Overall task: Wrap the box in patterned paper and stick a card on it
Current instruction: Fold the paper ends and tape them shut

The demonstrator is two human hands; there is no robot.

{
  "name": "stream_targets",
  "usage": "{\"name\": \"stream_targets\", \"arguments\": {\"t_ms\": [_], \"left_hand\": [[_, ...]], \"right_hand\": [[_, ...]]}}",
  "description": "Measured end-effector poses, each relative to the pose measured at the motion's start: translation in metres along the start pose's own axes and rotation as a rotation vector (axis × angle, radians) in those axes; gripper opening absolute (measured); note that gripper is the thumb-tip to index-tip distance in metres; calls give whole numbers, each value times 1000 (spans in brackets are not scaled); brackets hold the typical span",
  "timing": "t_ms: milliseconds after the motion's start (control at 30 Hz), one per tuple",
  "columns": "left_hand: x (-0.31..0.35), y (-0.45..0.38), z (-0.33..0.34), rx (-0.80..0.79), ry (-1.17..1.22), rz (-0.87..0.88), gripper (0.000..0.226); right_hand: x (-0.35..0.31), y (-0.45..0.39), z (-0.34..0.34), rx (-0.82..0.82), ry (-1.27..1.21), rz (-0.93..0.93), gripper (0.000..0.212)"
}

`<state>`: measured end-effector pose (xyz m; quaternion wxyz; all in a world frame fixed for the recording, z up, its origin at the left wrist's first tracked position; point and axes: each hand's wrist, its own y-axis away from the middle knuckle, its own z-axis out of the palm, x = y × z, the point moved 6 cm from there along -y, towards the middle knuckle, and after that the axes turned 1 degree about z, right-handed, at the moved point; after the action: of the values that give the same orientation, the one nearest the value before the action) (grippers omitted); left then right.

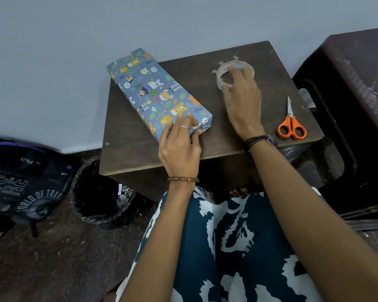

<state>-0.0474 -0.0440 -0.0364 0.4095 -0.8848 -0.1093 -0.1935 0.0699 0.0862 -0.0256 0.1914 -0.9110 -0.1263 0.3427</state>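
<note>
My left hand presses curled fingers on the near end of the wrapped box, whose long axis runs from me away to the left across the small dark table. My right hand seems to pinch the tape roll, scissors near it, grey wall beyond.

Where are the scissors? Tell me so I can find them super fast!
Look at the small dark wooden table in front of the person. Go to its near right corner, past the right hand that reaches onto the clear tape roll. The scissors lie flat there, closed, tips pointing away, the only thing with bright orange handles.
</note>
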Motion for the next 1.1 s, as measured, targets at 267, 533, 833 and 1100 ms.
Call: {"name": "stream_targets", "arguments": {"t_ms": [267, 533, 833, 1100], "left_hand": [[2, -3, 5, -17, -15, -15, 20], [0, -2, 7, -24, -12, -44, 18], [-1, -1, 9, -37, -13, -37, 16], [1, -1, 8, -33, -8, -28, 16]], "right_hand": [[4, -17, 10, -87, 183, 13, 24], [-6, -11, 21, -69, 304, -90, 21], [-25, 1, 21, -128, 415, -74, 25], [-21, 8, 12, -137, 322, -53, 22]]}}
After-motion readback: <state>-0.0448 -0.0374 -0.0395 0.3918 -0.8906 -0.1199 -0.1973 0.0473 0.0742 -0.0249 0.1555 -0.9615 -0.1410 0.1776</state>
